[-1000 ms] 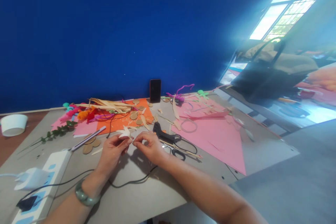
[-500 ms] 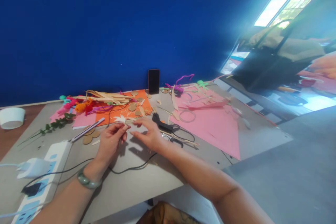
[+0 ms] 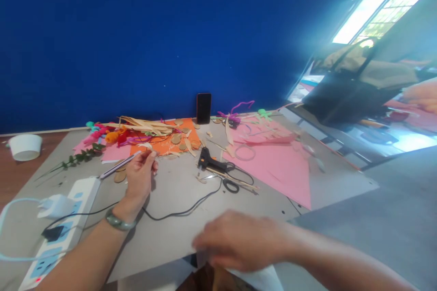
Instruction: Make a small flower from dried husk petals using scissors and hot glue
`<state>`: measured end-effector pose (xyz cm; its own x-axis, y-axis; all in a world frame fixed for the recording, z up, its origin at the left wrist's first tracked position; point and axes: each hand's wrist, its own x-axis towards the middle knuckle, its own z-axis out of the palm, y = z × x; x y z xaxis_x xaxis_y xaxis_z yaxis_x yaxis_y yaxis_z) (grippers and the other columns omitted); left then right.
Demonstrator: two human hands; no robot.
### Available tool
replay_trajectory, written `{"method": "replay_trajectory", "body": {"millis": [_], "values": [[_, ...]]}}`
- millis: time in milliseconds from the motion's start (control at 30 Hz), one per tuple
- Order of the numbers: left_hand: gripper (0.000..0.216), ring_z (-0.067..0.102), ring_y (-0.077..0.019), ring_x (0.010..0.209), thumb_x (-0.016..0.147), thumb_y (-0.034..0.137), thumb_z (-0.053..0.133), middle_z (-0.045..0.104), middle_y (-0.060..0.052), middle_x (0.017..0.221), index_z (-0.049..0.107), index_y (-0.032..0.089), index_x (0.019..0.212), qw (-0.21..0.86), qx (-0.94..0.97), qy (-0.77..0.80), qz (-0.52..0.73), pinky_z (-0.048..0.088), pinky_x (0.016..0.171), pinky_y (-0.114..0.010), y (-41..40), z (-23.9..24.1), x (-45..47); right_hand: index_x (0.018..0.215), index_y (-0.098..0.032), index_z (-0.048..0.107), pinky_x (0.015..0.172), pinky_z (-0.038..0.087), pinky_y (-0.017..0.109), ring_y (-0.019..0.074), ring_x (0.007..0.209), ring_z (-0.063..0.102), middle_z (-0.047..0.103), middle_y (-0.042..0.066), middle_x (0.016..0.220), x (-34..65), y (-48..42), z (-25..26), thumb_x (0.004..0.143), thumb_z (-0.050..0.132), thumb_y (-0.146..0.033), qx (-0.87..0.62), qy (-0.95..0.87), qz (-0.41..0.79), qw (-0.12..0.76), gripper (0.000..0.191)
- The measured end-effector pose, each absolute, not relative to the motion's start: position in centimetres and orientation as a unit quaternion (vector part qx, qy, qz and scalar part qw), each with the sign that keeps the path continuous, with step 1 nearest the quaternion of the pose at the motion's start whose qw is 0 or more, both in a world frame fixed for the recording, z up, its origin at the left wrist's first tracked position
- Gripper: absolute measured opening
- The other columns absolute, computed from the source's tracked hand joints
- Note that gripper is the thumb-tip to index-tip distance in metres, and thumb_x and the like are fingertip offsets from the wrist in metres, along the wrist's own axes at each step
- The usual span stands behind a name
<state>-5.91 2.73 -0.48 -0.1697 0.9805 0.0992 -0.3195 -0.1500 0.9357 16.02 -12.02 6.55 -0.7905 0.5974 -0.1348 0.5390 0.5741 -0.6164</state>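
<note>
My left hand (image 3: 139,176) rests on the grey table (image 3: 170,232) with its fingers pinched on a small pale star-shaped cut-out (image 3: 145,146), just in front of the orange paper sheet (image 3: 160,145). A thin white stick (image 3: 119,166) lies right beside that hand. My right hand (image 3: 239,242) is low over the table's near edge, far from the cut-out, and is smeared by motion, so its fingers do not show. A black glue gun (image 3: 209,161) and black-handled scissors (image 3: 232,186) lie between the two hands.
A pink paper sheet (image 3: 276,170) covers the right side. Dried leaf strips (image 3: 143,124), coloured pipe cleaners (image 3: 102,135), cardboard discs (image 3: 176,138) and a green sprig (image 3: 82,157) lie at the back left. A phone (image 3: 204,108) leans on the blue wall. A power strip (image 3: 64,218) and a white bowl (image 3: 25,146) are at the left.
My right hand has let go of the cut-out and pulled back fast to the table's near edge. My left hand has moved slightly left, still pinching the piece.
</note>
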Motion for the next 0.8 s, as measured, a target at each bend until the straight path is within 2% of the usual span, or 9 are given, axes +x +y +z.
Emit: {"method": "replay_trajectory", "body": {"millis": [100, 133, 200, 300, 333, 433, 600, 800], "values": [[0.024, 0.045, -0.0055, 0.043, 0.070, 0.034, 0.072, 0.054, 0.006, 0.053, 0.061, 0.015, 0.080, 0.507, 0.410, 0.414, 0.636, 0.033, 0.039, -0.016, 2.6, -0.6, -5.8, 0.106, -0.020, 0.065, 0.066, 0.045, 0.026, 0.0146, 0.067, 0.063, 0.071, 0.004, 0.082, 16.2, -7.2, 8.2, 0.087, 0.053, -0.020, -0.445, -0.846, 0.217, 0.197, 0.022], [0.024, 0.044, -0.0054, 0.042, 0.071, 0.034, 0.072, 0.054, 0.006, 0.053, 0.061, 0.015, 0.080, 0.507, 0.413, 0.417, 0.632, 0.032, 0.039, -0.016, 2.6, -0.7, -5.8, 0.102, -0.019, 0.065, 0.067, 0.045, 0.027, 0.0152, 0.068, 0.063, 0.071, 0.005, 0.082, 15.9, -5.3, 8.1, 0.086, 0.054, -0.019, -0.478, -0.832, 0.179, 0.217, 0.020], [0.023, 0.044, -0.0053, 0.042, 0.072, 0.034, 0.071, 0.054, 0.006, 0.053, 0.062, 0.014, 0.082, 0.501, 0.423, 0.424, 0.625, 0.032, 0.040, -0.016, 2.6, -0.9, -5.8, 0.094, -0.018, 0.068, 0.072, 0.045, 0.028, 0.0184, 0.077, 0.064, 0.071, 0.006, 0.086, 14.7, -1.5, 6.9, 0.082, 0.059, -0.017, -0.518, -0.823, 0.127, 0.198, 0.015], [0.025, 0.045, -0.0056, 0.043, 0.073, 0.035, 0.069, 0.054, 0.005, 0.053, 0.062, 0.013, 0.084, 0.491, 0.441, 0.438, 0.611, 0.032, 0.041, -0.016, 2.6, -1.3, -5.7, 0.095, -0.018, 0.068, 0.081, 0.045, 0.031, 0.0242, 0.099, 0.063, 0.069, 0.011, 0.104, 12.6, 3.5, 4.3, 0.082, 0.063, -0.025, -0.569, -0.812, 0.103, 0.082, 0.016], [0.026, 0.045, -0.0059, 0.043, 0.074, 0.036, 0.068, 0.054, 0.005, 0.053, 0.062, 0.013, 0.085, 0.491, 0.444, 0.442, 0.606, 0.033, 0.042, -0.016, 2.6, -1.4, -5.7, 0.095, -0.017, 0.068, 0.081, 0.045, 0.033, 0.0262, 0.100, 0.062, 0.069, 0.013, 0.104, 11.9, 4.7, 3.6, 0.082, 0.063, -0.028, -0.586, -0.801, 0.101, 0.069, 0.018], [0.029, 0.046, -0.0065, 0.043, 0.073, 0.038, 0.069, 0.056, 0.005, 0.055, 0.059, 0.014, 0.086, 0.501, 0.430, 0.444, 0.606, 0.033, 0.041, -0.017, 2.6, -1.5, -5.6, 0.096, -0.014, 0.068, 0.079, 0.047, 0.033, 0.0279, 0.097, 0.064, 0.069, 0.016, 0.103, 10.3, 7.3, 2.6, 0.083, 0.061, -0.030, -0.609, -0.785, 0.103, 0.053, 0.022], [0.029, 0.045, -0.0063, 0.041, 0.072, 0.038, 0.070, 0.055, 0.006, 0.051, 0.059, 0.014, 0.086, 0.510, 0.430, 0.436, 0.604, 0.033, 0.041, -0.016, 2.4, -1.3, -5.4, 0.100, -0.012, 0.068, 0.079, 0.048, 0.031, 0.0268, 0.099, 0.064, 0.068, 0.018, 0.107, 8.7, 9.1, 2.5, 0.078, 0.063, -0.020, -0.622, -0.772, 0.123, 0.040, 0.024], [0.029, 0.044, -0.0062, 0.041, 0.072, 0.037, 0.070, 0.058, 0.004, 0.053, 0.059, 0.014, 0.085, 0.523, 0.426, 0.432, 0.598, 0.033, 0.039, -0.017, 2.5, -1.3, -5.3, 0.087, -0.013, 0.071, 0.075, 0.046, 0.028, 0.0247, 0.092, 0.066, 0.071, 0.014, 0.096, 9.2, 9.6, 1.7, 0.072, 0.062, -0.008, -0.619, -0.764, 0.157, 0.088, 0.018]]}}
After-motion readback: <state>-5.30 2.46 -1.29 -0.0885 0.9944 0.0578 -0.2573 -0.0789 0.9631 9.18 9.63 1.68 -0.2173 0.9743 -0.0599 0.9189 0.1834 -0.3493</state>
